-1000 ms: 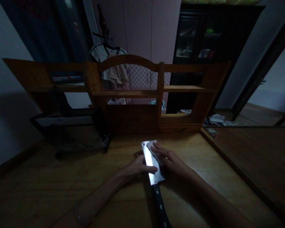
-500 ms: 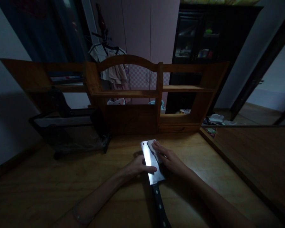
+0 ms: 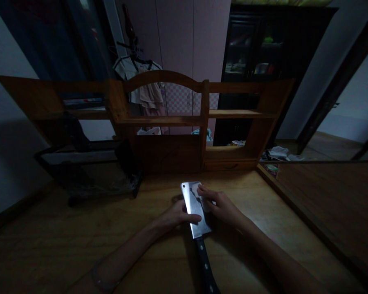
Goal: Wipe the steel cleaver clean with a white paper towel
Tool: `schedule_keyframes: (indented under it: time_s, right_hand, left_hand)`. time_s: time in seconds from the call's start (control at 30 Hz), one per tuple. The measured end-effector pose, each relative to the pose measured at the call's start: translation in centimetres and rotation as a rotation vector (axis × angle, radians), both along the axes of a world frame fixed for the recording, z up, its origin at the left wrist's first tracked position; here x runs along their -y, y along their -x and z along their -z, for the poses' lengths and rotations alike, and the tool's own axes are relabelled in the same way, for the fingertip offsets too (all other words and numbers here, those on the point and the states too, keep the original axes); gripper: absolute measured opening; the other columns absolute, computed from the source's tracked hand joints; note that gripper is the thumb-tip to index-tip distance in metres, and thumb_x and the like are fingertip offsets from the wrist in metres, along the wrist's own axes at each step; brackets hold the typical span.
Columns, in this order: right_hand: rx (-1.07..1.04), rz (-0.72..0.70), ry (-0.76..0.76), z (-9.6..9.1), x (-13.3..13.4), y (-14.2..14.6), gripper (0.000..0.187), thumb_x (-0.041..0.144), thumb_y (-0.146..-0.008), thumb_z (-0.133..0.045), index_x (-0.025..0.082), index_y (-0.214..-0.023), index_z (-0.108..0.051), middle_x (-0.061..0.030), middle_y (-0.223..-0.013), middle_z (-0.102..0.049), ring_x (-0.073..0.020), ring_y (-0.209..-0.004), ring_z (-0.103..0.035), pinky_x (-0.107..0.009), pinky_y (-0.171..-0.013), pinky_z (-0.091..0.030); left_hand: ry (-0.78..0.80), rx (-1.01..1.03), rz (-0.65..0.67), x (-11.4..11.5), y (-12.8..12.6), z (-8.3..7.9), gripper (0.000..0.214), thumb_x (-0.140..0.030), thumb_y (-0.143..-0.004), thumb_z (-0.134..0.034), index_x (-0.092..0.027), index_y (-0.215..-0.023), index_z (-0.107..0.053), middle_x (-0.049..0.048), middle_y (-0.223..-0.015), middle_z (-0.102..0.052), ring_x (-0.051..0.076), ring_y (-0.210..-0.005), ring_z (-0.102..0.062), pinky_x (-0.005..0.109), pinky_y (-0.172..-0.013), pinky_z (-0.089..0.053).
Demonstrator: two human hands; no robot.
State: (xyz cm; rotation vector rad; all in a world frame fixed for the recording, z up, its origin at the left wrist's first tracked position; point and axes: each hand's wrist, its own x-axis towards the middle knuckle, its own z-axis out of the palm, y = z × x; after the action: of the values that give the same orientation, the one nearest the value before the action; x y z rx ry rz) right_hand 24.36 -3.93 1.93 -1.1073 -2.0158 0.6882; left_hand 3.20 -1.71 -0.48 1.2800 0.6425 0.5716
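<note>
A cleaver (image 3: 192, 208) with a broad shiny blade and a black riveted handle points away from me over the wooden desk (image 3: 147, 261). My left hand (image 3: 180, 214) grips the blade's left side, thumb across its face and the other fingers hidden beneath. On the blade's right side, my right hand (image 3: 216, 202) presses a whitish cloth or tissue (image 3: 196, 191) against the metal near the far end. Only part of that wipe shows under the fingers. The handle runs free toward the lower edge of the view, with no hand on it.
A wooden shelf unit (image 3: 168, 121) closes off the back of the desk. At the left stands a dark-framed rack or box (image 3: 86, 171), partly wrapped in clear plastic. To the right, beyond the desk's raised edge, lies a brown wooden surface (image 3: 331, 196).
My right hand has shifted slightly on the blade, and the whitish wipe under it looks differently folded. My left hand keeps its grip. The view has moved a little.
</note>
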Motion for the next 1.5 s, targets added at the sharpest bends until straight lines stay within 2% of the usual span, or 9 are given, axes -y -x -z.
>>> schedule_keyframes:
  time_s: [0.2,0.37,0.5,0.73,0.87,1.07,1.27,1.43,1.5]
  right_hand:
    - [-0.018,-0.001,-0.002,-0.4,0.2,-0.1,0.043,0.016,-0.086,-0.051,0.023,-0.127,-0.061,-0.0055,-0.139,-0.051,-0.0274,-0.128,-0.049,-0.044,-0.105,-0.041]
    - [-0.116,0.038,0.071,-0.3,0.0,-0.2,0.037,0.019,-0.084,-0.055,0.024,-0.118,-0.067,-0.0054,-0.133,-0.056,-0.0302,-0.123,-0.055,-0.048,-0.102,-0.044]
    - [-0.266,0.071,0.153,-0.3,-0.4,0.1,0.036,0.026,-0.084,-0.059,0.021,-0.119,-0.067,-0.0077,-0.130,-0.059,-0.0302,-0.117,-0.060,-0.048,-0.097,-0.048]
    - [-0.606,0.104,0.385,0.3,-0.9,0.6,0.051,0.036,-0.074,-0.072,0.018,-0.121,-0.065,-0.0095,-0.118,-0.069,-0.0262,-0.102,-0.068,-0.043,-0.090,-0.052]
    - [-0.649,0.190,0.453,1.3,-1.5,0.2,0.048,0.039,-0.069,-0.075,0.016,-0.111,-0.070,-0.0114,-0.107,-0.073,-0.0253,-0.088,-0.070,-0.039,-0.078,-0.055]
    - [-0.602,0.284,0.474,1.6,-2.0,-0.3,0.030,0.037,-0.069,-0.072,0.014,-0.088,-0.073,-0.0088,-0.084,-0.076,-0.0211,-0.069,-0.069,-0.032,-0.063,-0.052]
    - [-0.569,0.354,0.425,1.2,-2.0,-0.9,0.025,0.032,-0.070,-0.068,0.013,-0.086,-0.073,-0.0074,-0.081,-0.074,-0.0212,-0.069,-0.068,-0.032,-0.064,-0.051]
    - [-0.462,0.425,0.150,0.6,-2.1,-1.9,0.026,0.036,-0.079,-0.061,0.014,-0.087,-0.072,-0.0057,-0.081,-0.072,-0.0199,-0.073,-0.065,-0.028,-0.064,-0.048]
    - [-0.411,0.431,0.102,0.3,-2.0,-1.9,0.026,0.037,-0.080,-0.060,0.015,-0.085,-0.071,-0.0043,-0.078,-0.071,-0.0188,-0.070,-0.063,-0.027,-0.061,-0.046]
  left_hand:
    - [-0.001,-0.019,-0.002,0.3,0.0,-0.6,0.045,-0.024,-0.067,-0.081,-0.011,-0.108,-0.067,0.0130,-0.105,-0.070,0.026,-0.094,-0.066,0.035,-0.083,-0.050]
    - [0.029,-0.015,-0.035,0.1,0.0,0.0,0.042,-0.021,-0.063,-0.083,-0.012,-0.102,-0.068,0.0105,-0.099,-0.071,0.022,-0.085,-0.066,0.031,-0.076,-0.050]
    - [0.085,0.006,-0.058,-0.2,0.0,0.7,0.044,-0.020,-0.063,-0.084,-0.011,-0.103,-0.067,0.0111,-0.099,-0.071,0.022,-0.084,-0.066,0.032,-0.077,-0.051]
    - [0.071,0.036,-0.049,-0.2,0.0,1.0,0.043,-0.020,-0.064,-0.083,-0.010,-0.104,-0.067,0.0111,-0.098,-0.070,0.023,-0.085,-0.065,0.033,-0.079,-0.050]
    - [0.070,0.026,-0.062,-0.2,-0.2,1.0,0.046,-0.020,-0.061,-0.085,-0.010,-0.103,-0.067,0.0111,-0.098,-0.070,0.024,-0.085,-0.065,0.034,-0.078,-0.050]
    - [0.069,0.014,-0.063,-0.2,-0.2,0.7,0.049,-0.022,-0.061,-0.085,-0.010,-0.105,-0.068,0.0119,-0.099,-0.070,0.025,-0.087,-0.066,0.035,-0.080,-0.050]
    - [0.067,0.013,-0.062,-0.1,-0.1,0.4,0.048,-0.022,-0.061,-0.085,-0.011,-0.104,-0.068,0.0128,-0.102,-0.070,0.026,-0.090,-0.066,0.034,-0.081,-0.050]
    - [0.062,0.026,-0.049,-0.1,-0.2,0.4,0.051,-0.021,-0.060,-0.085,-0.011,-0.107,-0.068,0.0128,-0.103,-0.071,0.026,-0.090,-0.067,0.034,-0.080,-0.052]
    - [0.067,0.030,-0.045,-0.1,-0.2,0.6,0.052,-0.021,-0.061,-0.085,-0.012,-0.109,-0.067,0.0132,-0.106,-0.070,0.026,-0.092,-0.067,0.035,-0.081,-0.052]
